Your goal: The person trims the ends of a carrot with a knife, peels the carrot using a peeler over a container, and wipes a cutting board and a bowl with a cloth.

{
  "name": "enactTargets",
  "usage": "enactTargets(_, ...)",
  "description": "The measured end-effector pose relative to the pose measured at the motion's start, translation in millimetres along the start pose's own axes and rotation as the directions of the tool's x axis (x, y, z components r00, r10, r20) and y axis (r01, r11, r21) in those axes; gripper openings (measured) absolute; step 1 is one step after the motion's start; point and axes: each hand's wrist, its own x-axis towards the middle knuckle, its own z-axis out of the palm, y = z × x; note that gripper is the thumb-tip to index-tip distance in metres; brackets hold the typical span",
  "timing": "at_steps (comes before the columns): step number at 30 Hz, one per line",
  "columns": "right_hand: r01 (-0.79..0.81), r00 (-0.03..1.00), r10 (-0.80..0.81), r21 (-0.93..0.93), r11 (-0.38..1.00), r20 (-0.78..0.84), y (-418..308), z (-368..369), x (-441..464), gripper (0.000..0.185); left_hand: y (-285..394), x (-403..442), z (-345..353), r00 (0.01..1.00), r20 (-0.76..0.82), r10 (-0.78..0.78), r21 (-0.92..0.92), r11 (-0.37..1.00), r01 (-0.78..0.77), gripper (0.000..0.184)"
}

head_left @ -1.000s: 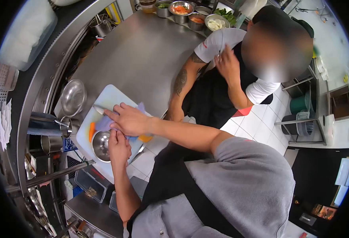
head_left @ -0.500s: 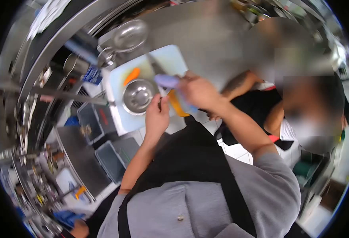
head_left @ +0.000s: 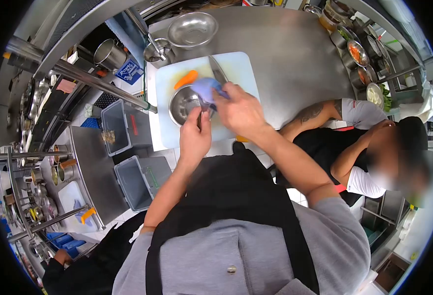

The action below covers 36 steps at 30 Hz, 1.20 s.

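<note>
My right hand (head_left: 240,109) is closed on a blurred purple cloth (head_left: 208,89) above the cutting board (head_left: 247,66). Pinched in my left hand (head_left: 195,135), at the rim of a small steel bowl (head_left: 179,105), is a thin dark utensil (head_left: 201,109) that reaches toward the cloth. The bowl rests on the board. An orange carrot (head_left: 185,79) lies just beyond the bowl. A knife (head_left: 218,68) lies on the board past the cloth, its lower end hidden by my right hand.
A larger steel bowl (head_left: 193,30) and a steel pot (head_left: 159,53) stand beyond the board. Ingredient containers (head_left: 357,53) line the back right. At the right, a person (head_left: 344,147) leans by the steel table (head_left: 295,54). Grey bins (head_left: 142,184) are at lower left.
The view has swung, bringing the board nearer the middle. My right hand has lifted off the board and the cloth is now over the bowl. A thin utensil now shows in my left hand.
</note>
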Motion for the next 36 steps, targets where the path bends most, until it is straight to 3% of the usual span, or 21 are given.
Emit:
enactTargets(2, -0.136, 0.967, 0.134, -0.006, 0.991, 0.218, 20, -13, -5, 0.029, 3, -9, -7, 0.993, -0.009, -0.115, -0.003, 0.993, 0.115, 0.022)
enactTargets(3, -0.242, 0.933, 0.212, 0.071, 0.968, 0.289, 31, -21, -2, 0.023, 5, -10, -10, 0.993, -0.019, -0.118, -0.007, 0.993, 0.118, 0.022)
enactTargets(4, -0.234, 0.935, 0.205, 0.069, 0.97, 0.29, 39, -25, 0, 0.023, 7, -10, -13, 0.985, 0.037, -0.169, -0.01, 0.985, 0.17, 0.023)
enactTargets(5, -0.45, 0.888, 0.369, 0.35, 0.822, 0.275, 46, -28, 1, 0.021, 9, -9, -16, 0.971, 0.097, -0.218, -0.009, 0.975, 0.22, 0.023)
enactTargets(6, -0.585, 0.8, 0.513, 0.59, 0.556, 0.31, 51, -30, 2, 0.022, 10, -8, -19, 0.972, 0.093, -0.217, -0.015, 0.975, 0.22, 0.023)
enactTargets(7, -0.61, 0.766, 0.478, 0.722, 0.327, 0.43, 53, -34, 5, 0.03, 10, -9, -23, 0.953, 0.2, -0.227, -0.035, 0.971, 0.238, 0.021)
enactTargets(8, -0.612, 0.764, 0.48, 0.72, 0.328, 0.431, 45, -27, 3, 0.03, 10, -10, -23, 0.923, 0.308, -0.23, -0.051, 0.965, 0.258, 0.019)
enactTargets(10, -0.456, 0.89, 0.243, 0.759, 0.465, 0.386, 19, -4, -4, 0.035, 11, -14, -16, 0.948, 0.286, -0.137, -0.046, 0.987, 0.156, 0.021)
enactTargets(11, -0.455, 0.891, 0.248, 0.76, 0.465, 0.381, 19, 4, -8, 0.035, 12, -16, -14, 0.964, 0.262, -0.04, -0.033, 0.998, 0.05, 0.023)
enactTargets(12, -0.466, 0.882, 0.239, 0.671, 0.577, 0.407, 17, 10, -11, 0.039, 13, -17, -16, 0.963, 0.266, -0.037, -0.032, 0.998, 0.047, 0.023)
enactTargets(13, -0.464, 0.871, 0.231, 0.57, 0.678, 0.434, 16, 13, -12, 0.043, 14, -19, -22, 0.939, 0.322, -0.12, 0.019, 0.993, 0.121, 0.023)
enactTargets(14, -0.462, 0.872, 0.229, 0.571, 0.678, 0.432, 12, 14, -15, 0.043, 14, -19, -26, 0.906, 0.37, -0.205, 0.075, 0.979, 0.191, 0.023)
enactTargets(16, -0.529, 0.834, 0.393, 0.356, 0.77, 0.388, -3, 3, -17, 0.049, 10, -23, -28, 0.914, 0.352, -0.203, 0.054, 0.979, 0.197, 0.023)
enactTargets(17, -0.532, 0.831, 0.394, 0.355, 0.769, 0.392, -3, 3, -16, 0.049, 8, -23, -29, 0.92, 0.338, -0.196, 0.033, 0.98, 0.197, 0.023)
enactTargets(19, -0.686, 0.717, 0.474, 0.394, 0.612, 0.511, -1, 2, -15, 0.053, 11, -23, -31, 0.909, 0.362, -0.206, 0.034, 0.978, 0.208, 0.023)
enactTargets(23, -0.637, 0.755, 0.398, 0.438, 0.634, 0.521, 13, 9, -19, 0.054, 9, -22, -35, 0.876, 0.439, -0.198, 0.013, 0.977, 0.215, 0.023)
enactTargets(25, -0.692, 0.719, 0.332, 0.585, 0.423, 0.611, 16, 11, -21, 0.054, 7, -22, -39, 0.875, 0.447, -0.186, 0.014, 0.979, 0.201, 0.022)
enactTargets(29, -0.685, 0.702, 0.332, 0.468, 0.559, 0.631, 13, -1, -21, 0.056, 10, -24, -44, 0.86, 0.46, -0.221, 0.057, 0.974, 0.22, 0.023)
enactTargets(32, -0.671, 0.609, 0.256, 0.315, 0.672, 0.751, 25, -6, -18, 0.058, 7, -29, -46, 0.857, 0.474, -0.2, 0.049, 0.978, 0.2, 0.023)
enactTargets(34, -0.529, 0.683, 0.171, 0.319, 0.786, 0.71, 28, -18, -11, 0.058, 15, -34, -46, 0.863, 0.448, -0.233, 0.061, 0.971, 0.231, 0.024)
enactTargets(36, -0.592, 0.713, 0.242, 0.379, 0.712, 0.658, 42, -23, -10, 0.056, 15, -39, -49, 0.867, 0.418, -0.27, 0.071, 0.962, 0.265, 0.025)
